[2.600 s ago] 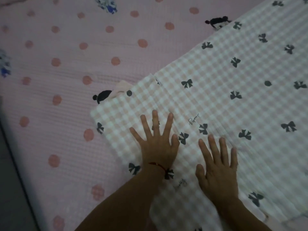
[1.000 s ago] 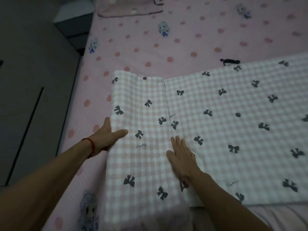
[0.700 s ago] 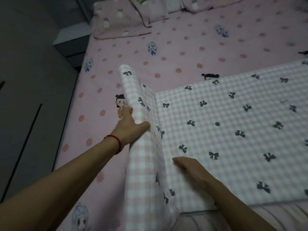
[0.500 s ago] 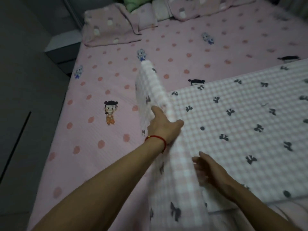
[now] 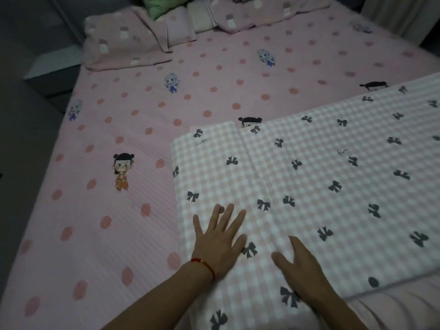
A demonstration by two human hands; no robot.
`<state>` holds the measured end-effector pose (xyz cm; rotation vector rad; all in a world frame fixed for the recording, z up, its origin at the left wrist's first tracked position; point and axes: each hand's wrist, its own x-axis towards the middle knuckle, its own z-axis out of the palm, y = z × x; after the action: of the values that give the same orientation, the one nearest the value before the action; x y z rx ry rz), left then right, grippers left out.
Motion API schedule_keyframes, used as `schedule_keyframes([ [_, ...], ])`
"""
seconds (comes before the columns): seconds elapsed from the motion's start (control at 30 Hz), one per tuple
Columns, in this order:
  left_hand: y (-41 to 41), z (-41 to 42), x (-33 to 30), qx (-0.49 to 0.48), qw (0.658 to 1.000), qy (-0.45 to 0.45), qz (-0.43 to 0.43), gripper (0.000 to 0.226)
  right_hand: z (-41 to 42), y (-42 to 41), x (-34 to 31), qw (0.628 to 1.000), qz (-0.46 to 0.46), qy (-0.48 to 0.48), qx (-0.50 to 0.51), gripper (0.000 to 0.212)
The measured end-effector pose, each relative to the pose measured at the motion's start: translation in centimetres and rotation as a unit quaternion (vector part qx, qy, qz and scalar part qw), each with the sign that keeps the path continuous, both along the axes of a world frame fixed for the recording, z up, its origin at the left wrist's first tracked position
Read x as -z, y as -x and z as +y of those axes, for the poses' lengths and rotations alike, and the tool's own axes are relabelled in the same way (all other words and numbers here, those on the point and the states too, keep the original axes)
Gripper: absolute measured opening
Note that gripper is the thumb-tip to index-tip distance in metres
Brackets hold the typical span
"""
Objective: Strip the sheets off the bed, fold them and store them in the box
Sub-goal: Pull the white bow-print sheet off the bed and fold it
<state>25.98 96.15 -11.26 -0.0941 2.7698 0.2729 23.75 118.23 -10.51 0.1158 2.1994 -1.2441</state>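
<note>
A pink-and-white checked sheet with black bows lies folded in a long band across the right half of the bed. Its left end is doubled over on top of the band, with a fold edge running away from me. My left hand, with a red string at the wrist, presses flat with spread fingers on that doubled-over flap. My right hand lies flat on the sheet just right of it, fingers straight. Under everything is the pink fitted sheet with red dots and cartoon figures. No box is in view.
Pink pillows and a green one are piled at the head of the bed. A grey bedside unit stands at the far left beside the mattress. Dark floor runs along the bed's left edge.
My left hand lifted the sheet's left end, swung it over to the right and laid it on the band. Both hands now press flat on the new fold.
</note>
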Motion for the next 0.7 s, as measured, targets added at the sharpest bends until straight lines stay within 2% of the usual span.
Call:
schedule_keyframes([
  [0.07, 0.3, -0.3, 0.4, 0.028, 1.0, 0.0, -0.013, 0.057, 0.0, 0.1, 0.3, 0.999, -0.012, -0.035, 0.001, 0.041],
  [0.13, 0.7, -0.4, 0.8, 0.045, 0.999, -0.003, -0.008, 0.057, -1.1, 0.4, 0.4, 0.994, 0.001, -0.109, -0.017, 0.056],
  [0.23, 2.2, -1.7, 0.9, 0.05, 0.998, 0.002, 0.042, 0.056, -4.4, 1.8, 0.0, 0.957, 0.164, -0.23, -0.072, 0.077],
  [0.3, 4.9, -3.1, 0.6, 0.029, 0.997, 0.023, 0.067, 0.054, -6.8, 4.1, 0.2, 0.926, 0.266, -0.233, -0.132, 0.076],
  [0.37, 8.9, -4.9, 0.6, -0.002, 0.996, 0.048, 0.073, 0.056, -8.8, 7.2, 1.6, 0.898, 0.323, -0.233, -0.189, 0.071],
  [0.47, 16.1, -7.0, 0.2, -0.028, 0.995, 0.071, 0.07, 0.057, -9.9, 9.6, 4.5, 0.881, 0.333, -0.246, -0.229, 0.068],
  [0.57, 23.4, -7.3, 0.5, -0.038, 0.997, 0.042, 0.043, 0.057, -9.5, 9.4, 7.0, 0.889, 0.314, -0.251, -0.221, 0.072],
  [0.7, 26.7, -6.4, 4.5, -0.034, 0.998, 0.048, 0.005, 0.064, -9.7, 10.5, 9.5, 0.88, 0.314, -0.277, -0.223, 0.082],
])
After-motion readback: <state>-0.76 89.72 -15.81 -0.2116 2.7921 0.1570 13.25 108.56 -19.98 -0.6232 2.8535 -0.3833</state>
